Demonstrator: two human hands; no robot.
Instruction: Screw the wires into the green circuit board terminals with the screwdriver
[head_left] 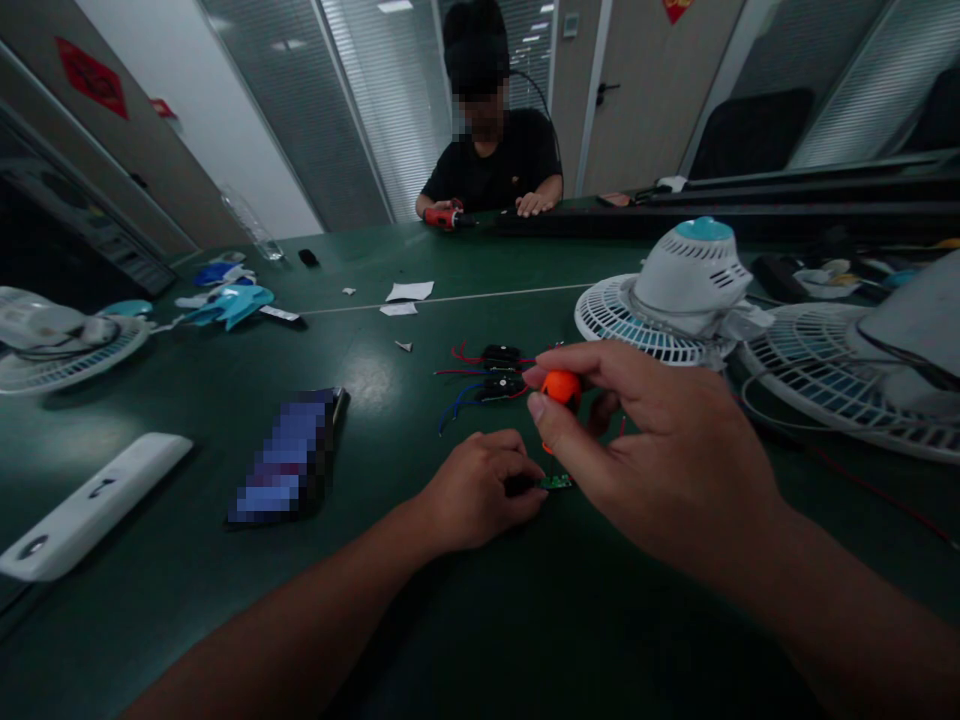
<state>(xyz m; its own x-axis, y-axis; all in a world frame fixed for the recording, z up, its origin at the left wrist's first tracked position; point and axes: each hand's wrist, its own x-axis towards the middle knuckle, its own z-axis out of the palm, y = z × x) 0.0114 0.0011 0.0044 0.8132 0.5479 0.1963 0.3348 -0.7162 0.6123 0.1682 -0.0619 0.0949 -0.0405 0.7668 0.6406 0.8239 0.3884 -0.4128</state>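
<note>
My right hand (637,430) grips the orange and black handle of a small screwdriver (562,388) between thumb and fingers, holding it upright. Its lower end points down at a small green circuit board (556,482); whether the tip touches cannot be made out. My left hand (487,485) rests low over the table and pinches the left edge of the board. Just beyond lie two black components, a far one (501,354) and a nearer one (501,387), with red and blue wires. Part of the screwdriver's shaft is hidden behind my right thumb.
A white fan part (686,290) stands right, with another fan (847,370) beside it and a third (67,335) at far left. A phone (281,460) and a white elongated piece (97,505) lie left. Across the green table (360,350), a person (495,150) holds a red power tool (444,217).
</note>
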